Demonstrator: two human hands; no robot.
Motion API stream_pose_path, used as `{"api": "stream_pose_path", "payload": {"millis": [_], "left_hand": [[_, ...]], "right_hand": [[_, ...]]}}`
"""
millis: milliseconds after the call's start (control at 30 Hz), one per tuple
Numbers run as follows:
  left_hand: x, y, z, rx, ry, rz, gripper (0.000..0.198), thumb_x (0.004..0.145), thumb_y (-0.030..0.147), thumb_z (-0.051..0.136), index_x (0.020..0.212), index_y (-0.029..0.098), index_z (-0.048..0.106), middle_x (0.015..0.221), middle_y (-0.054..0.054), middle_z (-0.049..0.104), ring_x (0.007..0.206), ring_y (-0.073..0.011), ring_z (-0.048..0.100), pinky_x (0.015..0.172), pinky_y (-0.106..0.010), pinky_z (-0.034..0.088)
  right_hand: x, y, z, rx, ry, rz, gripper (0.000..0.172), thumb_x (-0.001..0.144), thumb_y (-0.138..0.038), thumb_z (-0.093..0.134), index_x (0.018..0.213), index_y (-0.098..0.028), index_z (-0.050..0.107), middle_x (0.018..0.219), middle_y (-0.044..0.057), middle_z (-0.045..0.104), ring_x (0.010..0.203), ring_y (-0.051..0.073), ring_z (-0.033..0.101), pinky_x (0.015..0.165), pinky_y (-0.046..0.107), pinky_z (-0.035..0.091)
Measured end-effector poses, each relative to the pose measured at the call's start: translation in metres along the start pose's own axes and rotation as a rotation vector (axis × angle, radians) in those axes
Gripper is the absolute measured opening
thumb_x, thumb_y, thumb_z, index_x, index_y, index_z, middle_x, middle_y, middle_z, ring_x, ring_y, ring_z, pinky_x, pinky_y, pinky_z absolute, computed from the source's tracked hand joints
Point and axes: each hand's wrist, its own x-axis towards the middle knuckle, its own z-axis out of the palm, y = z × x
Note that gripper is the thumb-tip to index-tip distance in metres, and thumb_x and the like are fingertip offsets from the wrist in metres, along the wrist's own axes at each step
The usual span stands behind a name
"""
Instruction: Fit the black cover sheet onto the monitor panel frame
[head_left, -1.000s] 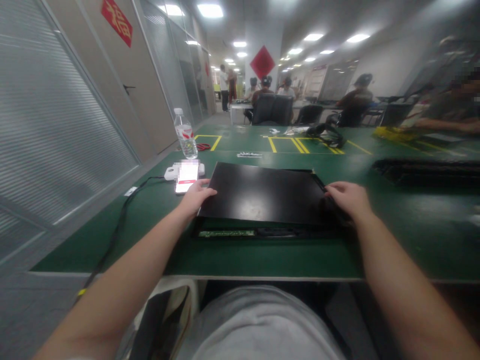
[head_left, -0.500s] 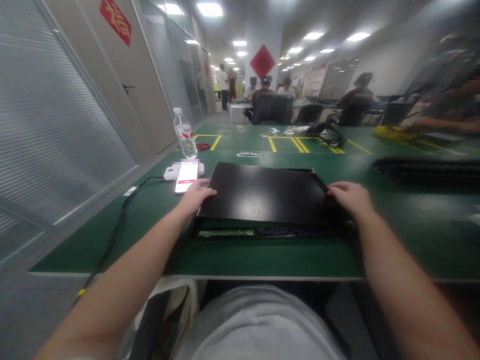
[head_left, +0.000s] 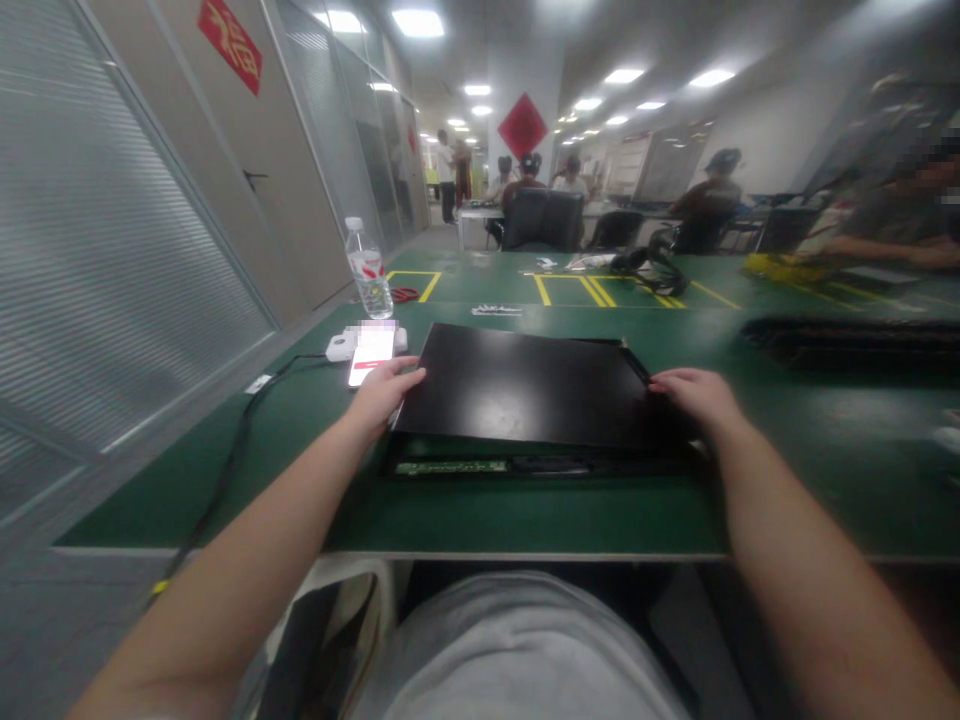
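A glossy black screen panel (head_left: pixel 517 385) lies askew over a thin black frame (head_left: pixel 637 362), whose right rim shows past it. Along the near side a green circuit board strip (head_left: pixel 450 467) is exposed. My left hand (head_left: pixel 382 395) grips the panel's left edge, thumb on top and the other fingers along the side. On the opposite side my right hand (head_left: pixel 694 392) is closed, its fingertips pinching the frame's right rim. Whether it also touches the panel is unclear.
A lit phone (head_left: pixel 373 352) leans by a white power strip (head_left: pixel 341 346) left of the panel. Behind stand a water bottle (head_left: pixel 368 270) and red scissors (head_left: pixel 405 295). Dark stacked parts (head_left: pixel 840 343) lie right on the green table (head_left: pixel 540 520); a person (head_left: pixel 900 220) sits beyond.
My left thumb has slid slightly outward toward the panel's left edge. The panel, frame and right hand look nearly unchanged; the view shifted a little.
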Motion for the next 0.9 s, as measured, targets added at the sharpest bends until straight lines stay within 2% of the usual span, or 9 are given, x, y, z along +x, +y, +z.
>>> {"api": "stream_pose_path", "payload": {"millis": [200,367,567,900], "left_hand": [[0.006,-0.005,-0.009,-0.028,0.011,0.041,0.043,0.060,0.022,0.091,0.101,0.014,0.078,0.088,-0.009,0.079,0.079,-0.0213,0.074,0.072,-0.031,0.059],[0.013,-0.012,-0.012,0.020,0.015,0.076,0.051,0.052,0.024,0.094,0.100,0.015,0.078,0.097,-0.010,0.080,0.086,-0.0235,0.075,0.079,-0.035,0.060],[0.014,-0.014,-0.013,0.088,0.057,-0.003,0.055,0.054,0.018,0.090,0.107,0.014,0.076,0.079,-0.007,0.077,0.071,-0.0232,0.073,0.069,-0.036,0.058],[0.011,-0.015,-0.010,0.318,0.090,0.062,0.039,0.045,0.024,0.088,0.082,0.017,0.075,0.068,-0.001,0.068,0.072,-0.0238,0.067,0.074,-0.038,0.054]], "right_hand": [[-0.001,0.000,0.002,0.066,0.014,0.035,0.015,0.073,-0.022,0.067,0.080,-0.019,0.080,0.085,0.008,0.079,0.077,0.022,0.068,0.074,0.034,0.049],[0.003,0.005,0.002,0.067,0.002,0.022,0.017,0.072,-0.024,0.068,0.083,-0.019,0.080,0.087,0.009,0.080,0.081,0.023,0.069,0.075,0.034,0.050],[0.007,0.006,0.000,-0.078,0.024,-0.049,0.018,0.070,-0.027,0.069,0.082,-0.022,0.081,0.085,0.007,0.079,0.088,0.026,0.070,0.082,0.037,0.052],[0.002,0.001,0.001,-0.263,0.046,-0.141,0.016,0.075,-0.028,0.069,0.084,-0.025,0.082,0.088,0.005,0.079,0.089,0.026,0.070,0.084,0.037,0.052]]}}
